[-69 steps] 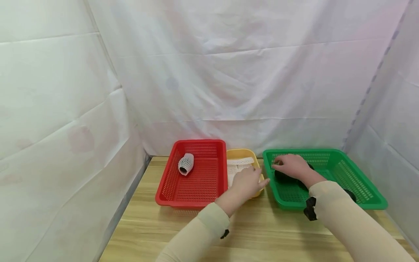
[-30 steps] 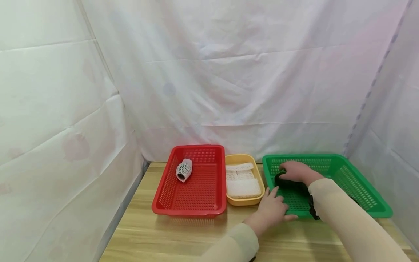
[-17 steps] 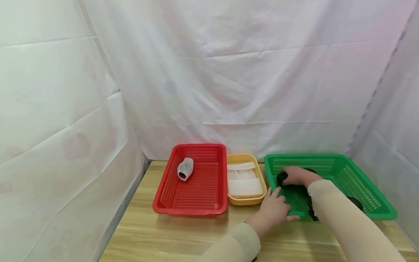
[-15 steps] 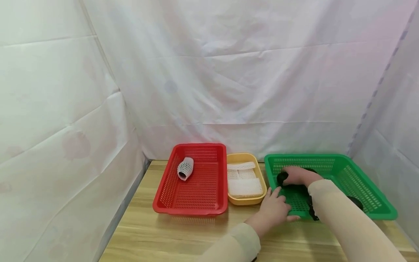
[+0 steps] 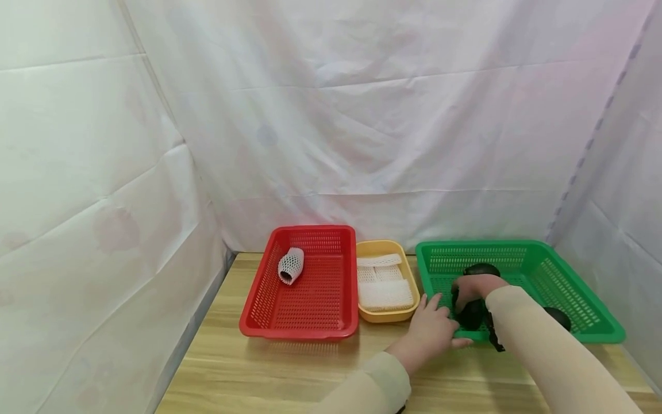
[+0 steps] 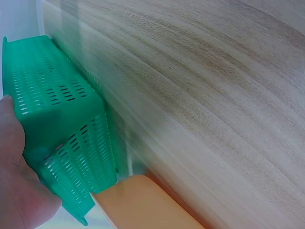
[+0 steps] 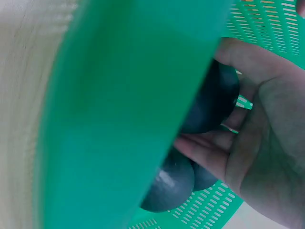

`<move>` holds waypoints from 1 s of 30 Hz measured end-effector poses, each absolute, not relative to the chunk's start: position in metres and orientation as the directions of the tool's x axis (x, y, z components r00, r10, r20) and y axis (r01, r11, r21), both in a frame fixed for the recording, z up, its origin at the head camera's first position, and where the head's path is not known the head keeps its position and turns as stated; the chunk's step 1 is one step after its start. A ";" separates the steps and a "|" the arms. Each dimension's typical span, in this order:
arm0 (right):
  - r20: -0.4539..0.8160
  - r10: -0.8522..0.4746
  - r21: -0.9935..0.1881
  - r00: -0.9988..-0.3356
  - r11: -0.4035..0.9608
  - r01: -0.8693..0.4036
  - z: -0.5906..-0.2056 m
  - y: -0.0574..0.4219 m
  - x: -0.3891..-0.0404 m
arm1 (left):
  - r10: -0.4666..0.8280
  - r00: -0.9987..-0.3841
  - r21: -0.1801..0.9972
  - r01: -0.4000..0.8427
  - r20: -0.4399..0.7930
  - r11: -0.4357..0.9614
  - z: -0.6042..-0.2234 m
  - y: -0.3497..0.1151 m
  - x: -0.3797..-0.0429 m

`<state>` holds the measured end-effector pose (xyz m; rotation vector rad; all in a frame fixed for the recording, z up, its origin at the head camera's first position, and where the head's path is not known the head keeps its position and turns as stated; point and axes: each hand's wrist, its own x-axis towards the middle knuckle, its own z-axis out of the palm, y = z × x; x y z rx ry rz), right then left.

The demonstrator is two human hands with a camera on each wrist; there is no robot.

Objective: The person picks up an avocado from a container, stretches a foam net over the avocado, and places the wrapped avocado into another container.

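My right hand point(image 5: 478, 289) reaches into the green basket point(image 5: 602, 333), its fingers and thumb round a dark avocado point(image 5: 470, 316) near the front left. The right wrist view shows that avocado point(image 7: 217, 100) between thumb and fingers, partly covered by the blurred basket wall. Another avocado point(image 5: 482, 268) lies just behind the hand, and one more point(image 5: 558, 317) shows past the right forearm. My left hand point(image 5: 429, 326) rests with spread fingers on the basket's near left corner. In the left wrist view, part of this hand point(image 6: 24, 186) overlaps the green basket's edge.
Left of the green basket, a yellow tray point(image 5: 388, 317) bears several white foam net sleeves point(image 5: 385, 294). A red basket point(image 5: 297, 333) holds one dark item in a white foam net point(image 5: 291, 265). White cloth point(image 5: 362, 132) surrounds the wooden table point(image 5: 269, 379).
My left hand has gone from above the yellow tray to the green basket's corner. Lately the right hand has brought the avocado nearer the front, uncovering the one behind.
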<state>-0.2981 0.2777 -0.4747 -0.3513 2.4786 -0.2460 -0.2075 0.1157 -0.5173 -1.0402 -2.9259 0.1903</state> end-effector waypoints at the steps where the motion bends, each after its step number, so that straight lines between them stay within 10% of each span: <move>1: -0.558 -0.299 -0.253 -0.774 0.950 -0.185 -0.474 0.278 -0.298 | 0.629 -0.777 -0.126 0.626 -0.016 0.770 -0.518 0.116 -0.208; 30: -0.478 -0.409 -0.270 -0.777 0.910 -0.313 -0.439 0.280 -0.275 | 0.673 -0.740 -0.037 0.672 0.013 0.739 -0.507 0.106 -0.208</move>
